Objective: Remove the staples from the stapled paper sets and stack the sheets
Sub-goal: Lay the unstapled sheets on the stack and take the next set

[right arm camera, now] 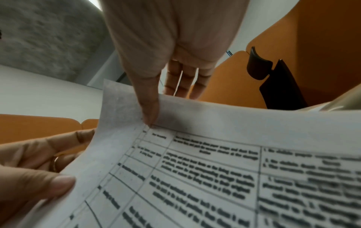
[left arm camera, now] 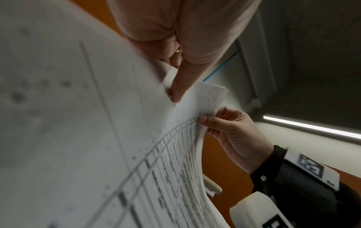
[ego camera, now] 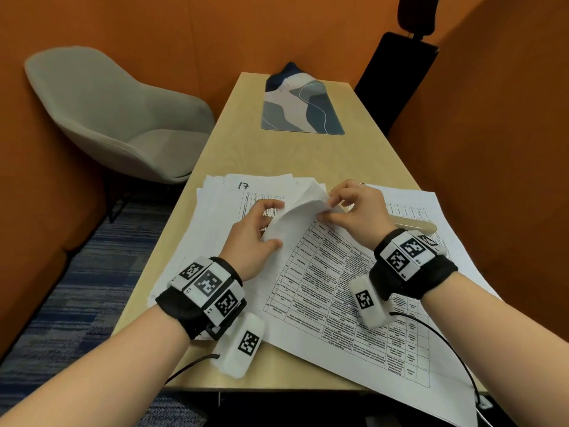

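Note:
A printed paper set (ego camera: 338, 288) lies on the wooden table (ego camera: 277, 155) in front of me. Its top sheet (ego camera: 295, 211) is curled up and back at the far corner. My left hand (ego camera: 258, 232) holds this lifted sheet between thumb and fingers; the left wrist view shows that hand (left arm camera: 173, 92) pinching the sheet (left arm camera: 195, 104). My right hand (ego camera: 354, 208) pinches the corner of the set, its thumb on the printed page (right arm camera: 195, 154) in the right wrist view. No staple shows. To the left lies a pile of loose sheets (ego camera: 243, 186) marked "17".
A beige staple remover (ego camera: 412, 224) lies on more papers (ego camera: 446, 211) behind my right wrist. A patterned mat (ego camera: 301, 106) sits at the table's far end. A grey chair (ego camera: 107, 118) stands left, a black chair back (ego camera: 397, 78) at the far right. Orange walls enclose the table.

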The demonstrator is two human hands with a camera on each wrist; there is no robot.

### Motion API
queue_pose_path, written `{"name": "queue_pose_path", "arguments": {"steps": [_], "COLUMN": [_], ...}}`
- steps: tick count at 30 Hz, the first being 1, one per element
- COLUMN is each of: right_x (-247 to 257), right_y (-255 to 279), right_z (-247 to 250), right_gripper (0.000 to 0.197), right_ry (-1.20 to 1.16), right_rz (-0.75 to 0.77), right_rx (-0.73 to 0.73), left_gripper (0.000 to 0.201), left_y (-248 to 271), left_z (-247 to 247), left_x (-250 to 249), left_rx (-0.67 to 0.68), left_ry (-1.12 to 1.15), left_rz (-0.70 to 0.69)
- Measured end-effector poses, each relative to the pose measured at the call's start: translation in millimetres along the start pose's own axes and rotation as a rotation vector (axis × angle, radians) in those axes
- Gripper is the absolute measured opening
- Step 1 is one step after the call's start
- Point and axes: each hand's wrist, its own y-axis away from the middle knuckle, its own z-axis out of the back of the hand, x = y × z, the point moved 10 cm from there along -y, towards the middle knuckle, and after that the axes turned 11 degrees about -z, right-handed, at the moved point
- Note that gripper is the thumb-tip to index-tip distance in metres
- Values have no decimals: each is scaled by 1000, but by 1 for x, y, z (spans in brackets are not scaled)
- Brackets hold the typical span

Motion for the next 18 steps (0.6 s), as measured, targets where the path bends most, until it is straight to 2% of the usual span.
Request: {"name": "queue_pose_path", "arguments": {"steps": [4, 6, 8, 11, 15, 18], "right_x": [9, 11, 10, 1, 4, 2], "right_y": [7, 10, 9, 3, -2, -3], "right_z": [9, 10, 9, -1, -9, -10], "right_gripper": [14, 10, 17, 33, 37, 46], "right_ry": [1, 15, 0, -164, -320, -111], "right_rz": [135, 169, 142, 20, -19, -37], "right_rx": [-90, -116, -93, 51, 146, 104], "left_gripper": [55, 54, 49, 35, 26, 21], "left_y": [0, -1, -2, -3, -5, -7], "left_z": [0, 0, 0, -2, -3, 2], "left_x": [2, 1, 3, 6, 5, 4], "left_rx": [2, -1, -3, 11, 15, -28], "left_ry": [6, -4, -27, -44, -55, -57], "left_rz": [-11, -17, -16, 3, -4, -18]}}
